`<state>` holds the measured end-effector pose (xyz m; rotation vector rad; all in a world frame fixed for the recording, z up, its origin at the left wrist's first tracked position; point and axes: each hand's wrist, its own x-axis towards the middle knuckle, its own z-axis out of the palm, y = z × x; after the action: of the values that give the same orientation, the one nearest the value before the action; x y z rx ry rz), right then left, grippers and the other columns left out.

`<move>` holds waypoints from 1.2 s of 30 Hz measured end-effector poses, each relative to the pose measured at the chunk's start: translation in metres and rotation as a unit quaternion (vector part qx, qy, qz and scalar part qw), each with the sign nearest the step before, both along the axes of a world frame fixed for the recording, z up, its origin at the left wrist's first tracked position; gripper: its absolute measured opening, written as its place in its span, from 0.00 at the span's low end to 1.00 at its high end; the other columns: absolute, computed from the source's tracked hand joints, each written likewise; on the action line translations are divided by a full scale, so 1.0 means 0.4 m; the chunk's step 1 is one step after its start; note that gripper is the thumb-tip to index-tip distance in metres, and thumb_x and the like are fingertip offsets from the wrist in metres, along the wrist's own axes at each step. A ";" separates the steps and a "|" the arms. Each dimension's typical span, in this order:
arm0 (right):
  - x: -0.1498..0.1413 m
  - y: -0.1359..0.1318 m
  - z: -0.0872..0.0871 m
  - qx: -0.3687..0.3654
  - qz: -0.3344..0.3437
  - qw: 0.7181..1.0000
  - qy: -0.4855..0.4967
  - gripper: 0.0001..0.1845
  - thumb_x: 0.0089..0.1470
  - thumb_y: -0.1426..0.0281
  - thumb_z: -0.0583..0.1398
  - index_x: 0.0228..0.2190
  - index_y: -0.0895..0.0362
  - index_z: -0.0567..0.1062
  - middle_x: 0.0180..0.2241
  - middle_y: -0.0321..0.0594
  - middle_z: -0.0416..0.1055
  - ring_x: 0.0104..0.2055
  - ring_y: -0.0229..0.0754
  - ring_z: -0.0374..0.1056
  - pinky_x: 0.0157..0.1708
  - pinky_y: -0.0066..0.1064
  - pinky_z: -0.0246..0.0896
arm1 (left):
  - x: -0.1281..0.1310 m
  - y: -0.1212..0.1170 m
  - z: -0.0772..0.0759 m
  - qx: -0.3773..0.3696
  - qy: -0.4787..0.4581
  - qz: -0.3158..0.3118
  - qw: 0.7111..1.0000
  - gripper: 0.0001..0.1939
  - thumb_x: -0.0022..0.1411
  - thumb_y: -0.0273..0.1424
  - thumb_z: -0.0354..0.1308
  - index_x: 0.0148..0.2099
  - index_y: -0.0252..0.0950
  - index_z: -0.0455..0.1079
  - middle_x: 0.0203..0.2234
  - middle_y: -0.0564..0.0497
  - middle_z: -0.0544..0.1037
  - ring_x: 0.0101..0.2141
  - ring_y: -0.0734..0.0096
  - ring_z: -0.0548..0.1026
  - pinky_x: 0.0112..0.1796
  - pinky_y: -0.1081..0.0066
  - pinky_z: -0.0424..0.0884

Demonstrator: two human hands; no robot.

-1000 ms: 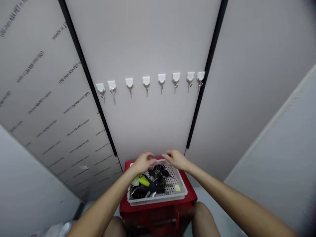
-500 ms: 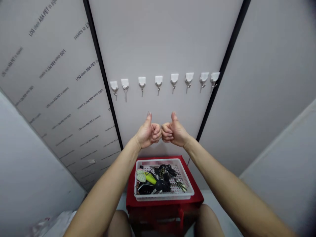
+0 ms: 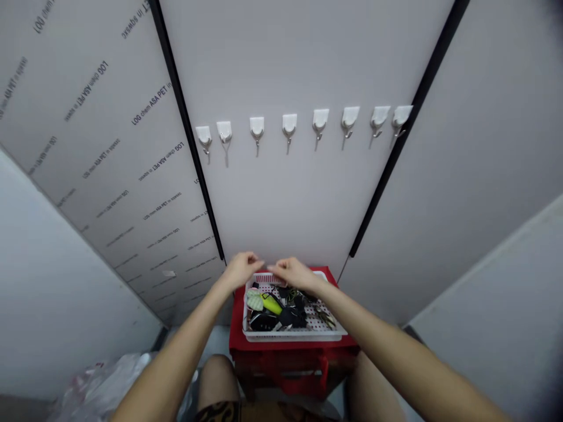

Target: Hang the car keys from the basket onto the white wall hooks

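Note:
My left hand (image 3: 241,270) hovers by the back left corner of a white plastic basket (image 3: 292,336), its fingers loosely bent and slightly blurred. My right hand (image 3: 294,273) is over the basket's back rim, fingers partly curled and pointing towards the left hand. A small gap separates the two hands, and nothing shows in either. Inside the basket lie a yellow-green item (image 3: 271,303), a pale green checked round piece (image 3: 254,299), several black items (image 3: 292,313) and some keys or metal pieces (image 3: 324,318). My right hand and wrist hide part of the contents.
A row of several white wall hooks (image 3: 289,124) runs along the pale panel, between black strips (image 3: 187,126). The basket stands on a red fabric-covered box (image 3: 246,346) with a strap. Clear plastic bags (image 3: 108,387) lie at the lower left. White walls rise on both sides.
Both hands have come down from in front of the wall to the basket. Their thumbs-up fists have loosened. The view has shifted a little, so the hooks appear higher.

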<state>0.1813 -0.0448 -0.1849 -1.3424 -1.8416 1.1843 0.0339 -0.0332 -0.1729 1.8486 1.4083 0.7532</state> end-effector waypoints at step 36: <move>0.042 -0.036 0.043 -0.011 0.031 0.972 0.234 0.19 0.36 0.69 0.56 0.35 0.59 0.65 0.29 0.36 0.66 0.32 0.36 0.60 0.34 0.30 0.54 | 0.062 -0.032 0.023 -0.144 -0.418 -0.034 0.896 0.12 0.42 0.37 0.53 0.26 0.32 0.61 0.20 0.55 0.67 0.22 0.80 0.65 0.25 0.77 0.59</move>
<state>0.1982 -0.0592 -0.1676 -0.9181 -1.5387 1.4153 0.0587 -0.0459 -0.1637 1.1041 0.8180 1.0634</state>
